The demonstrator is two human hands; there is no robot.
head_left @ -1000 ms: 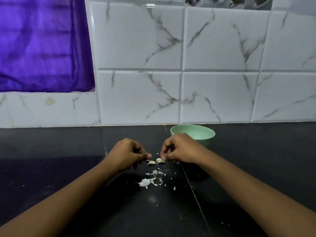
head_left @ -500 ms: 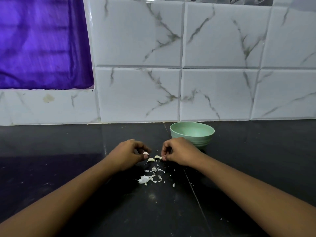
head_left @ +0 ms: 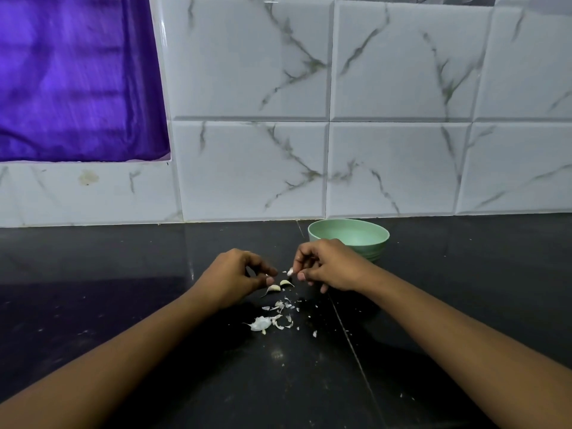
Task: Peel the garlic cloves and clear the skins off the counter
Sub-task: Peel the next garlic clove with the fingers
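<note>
Garlic cloves (head_left: 274, 288), two of them, lie on the black counter (head_left: 123, 305) in the gap between the hands, and loose skins (head_left: 263, 322) are scattered just nearer the person. Right hand (head_left: 328, 267) pinches a small white piece (head_left: 290, 271) between thumb and forefinger, raised slightly off the counter. Left hand (head_left: 235, 274) is curled, thumb and forefinger drawn close together right beside the left clove; whether they grip anything cannot be told. Risks, as judged: the pinched piece is tiny and could slip and fall among the skins; the skins look light and flaky, so a brushing forearm could spread them wider over the dark surface and into the seam (head_left: 349, 342) running toward the near edge; the green bowl (head_left: 377, 250), just behind the right hand, could be knocked by the knuckles. Not determinable: whether the pinched piece is clove or skin, whether the two resting cloves are fully peeled, and what lies on the bowl's floor, partly hidden by the right hand
</note>
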